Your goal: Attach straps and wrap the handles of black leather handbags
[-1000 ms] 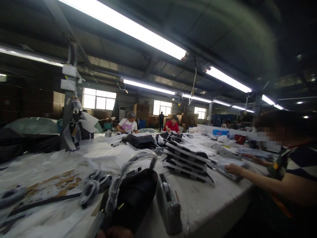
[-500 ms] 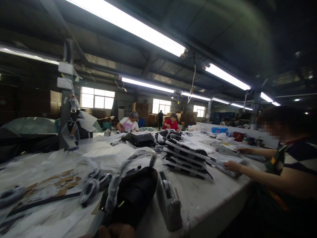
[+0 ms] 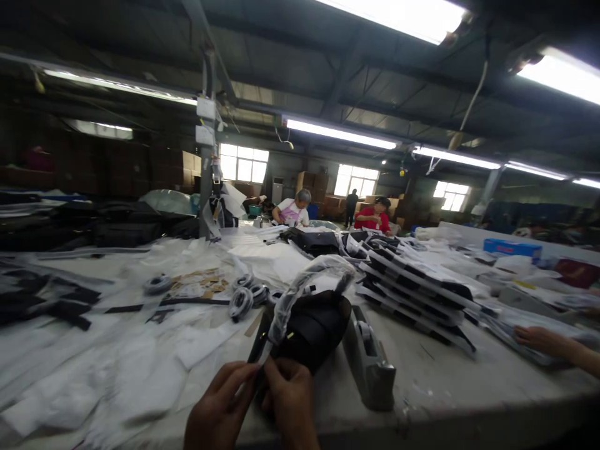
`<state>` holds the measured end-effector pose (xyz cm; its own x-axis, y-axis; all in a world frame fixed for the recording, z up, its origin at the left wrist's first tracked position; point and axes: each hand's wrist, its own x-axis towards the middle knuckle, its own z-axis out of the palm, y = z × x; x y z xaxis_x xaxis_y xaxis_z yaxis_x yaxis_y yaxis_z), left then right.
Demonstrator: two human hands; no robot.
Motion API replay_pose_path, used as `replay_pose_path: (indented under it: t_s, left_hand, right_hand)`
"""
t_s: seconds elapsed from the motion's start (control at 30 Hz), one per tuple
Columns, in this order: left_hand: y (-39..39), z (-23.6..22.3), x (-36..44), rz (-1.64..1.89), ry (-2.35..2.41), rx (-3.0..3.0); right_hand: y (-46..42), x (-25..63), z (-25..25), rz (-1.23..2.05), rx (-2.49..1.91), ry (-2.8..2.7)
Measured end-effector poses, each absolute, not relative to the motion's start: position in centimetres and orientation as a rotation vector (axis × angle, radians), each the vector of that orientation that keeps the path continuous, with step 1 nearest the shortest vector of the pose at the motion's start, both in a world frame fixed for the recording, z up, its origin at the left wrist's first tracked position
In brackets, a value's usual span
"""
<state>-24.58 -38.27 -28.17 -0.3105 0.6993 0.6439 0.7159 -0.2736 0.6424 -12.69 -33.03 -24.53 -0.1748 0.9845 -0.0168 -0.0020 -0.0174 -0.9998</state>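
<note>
A black bag (image 3: 309, 325) with its handle wrapped in clear plastic (image 3: 307, 284) lies on the white table (image 3: 445, 387) in front of me. My left hand (image 3: 220, 409) and my right hand (image 3: 293, 403) meet at the bag's near end. Both have their fingers pinched together on the bag's edge, on a strap or plastic strip there. The fingertips are partly hidden by the bag.
A grey tape dispenser (image 3: 370, 359) stands right of the bag. A slanted stack of wrapped black items (image 3: 417, 294) lies beyond it. Rolled straps (image 3: 241, 300) and white sheets cover the left. A co-worker's hand (image 3: 539, 340) rests at the right; two people (image 3: 375, 219) work at the far end.
The view has swung left and down. My two hands have come into view at the near end of the black bag. The co-worker at right has mostly left the frame.
</note>
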Motion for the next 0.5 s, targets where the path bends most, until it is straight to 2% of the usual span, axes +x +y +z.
replay_pose_path:
  t_s: [0.3,0.4,0.5]
  left_hand:
    - [-38.4,-29.3,-26.2,-1.206,-1.505,-2.058]
    - [-38.5,-29.3,-26.8,-1.119,-1.417,-2.068]
    - [-38.7,-29.5,-26.7,-1.114,-1.419,-2.097]
  right_hand:
    - [-32.8,-12.6,-25.1,1.488,-1.047,-1.248]
    - [-32.8,-12.4,-25.3,1.560,-0.979,-1.180]
    - [-32.8,-12.4,-25.7,1.468,-0.977,-1.270]
